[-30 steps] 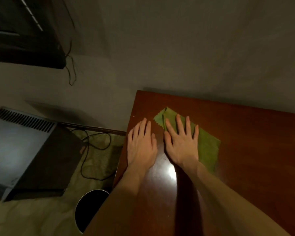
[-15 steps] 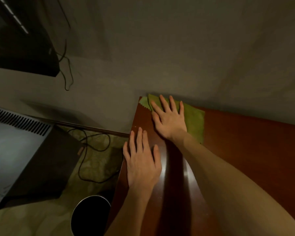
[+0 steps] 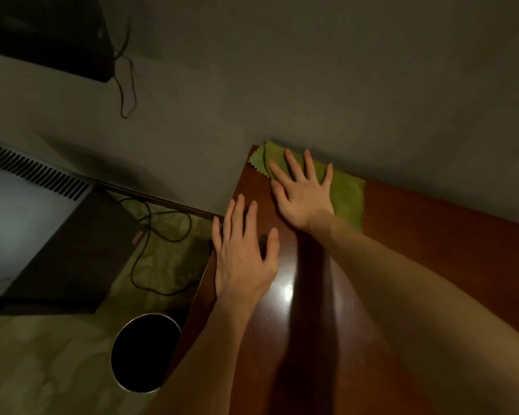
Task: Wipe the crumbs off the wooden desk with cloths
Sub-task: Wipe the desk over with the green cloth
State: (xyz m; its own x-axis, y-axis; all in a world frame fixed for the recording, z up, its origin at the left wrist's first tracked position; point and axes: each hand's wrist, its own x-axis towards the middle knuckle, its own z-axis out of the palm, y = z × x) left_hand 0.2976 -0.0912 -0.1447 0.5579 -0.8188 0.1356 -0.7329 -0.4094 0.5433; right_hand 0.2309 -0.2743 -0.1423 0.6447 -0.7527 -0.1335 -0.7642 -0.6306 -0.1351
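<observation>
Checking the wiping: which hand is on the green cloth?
The right hand, spread flat on the green cloth at the far corner; the left hand rests on the bare desk.

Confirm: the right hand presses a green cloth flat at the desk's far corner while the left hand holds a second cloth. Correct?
No: the head view shows the left hand resting bare on the desk, no cloth. The right hand does press the green cloth at the far corner.

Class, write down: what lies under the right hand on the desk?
The right hand presses a green cloth flat on the wooden desk. Anything beneath the cloth is hidden.
</observation>
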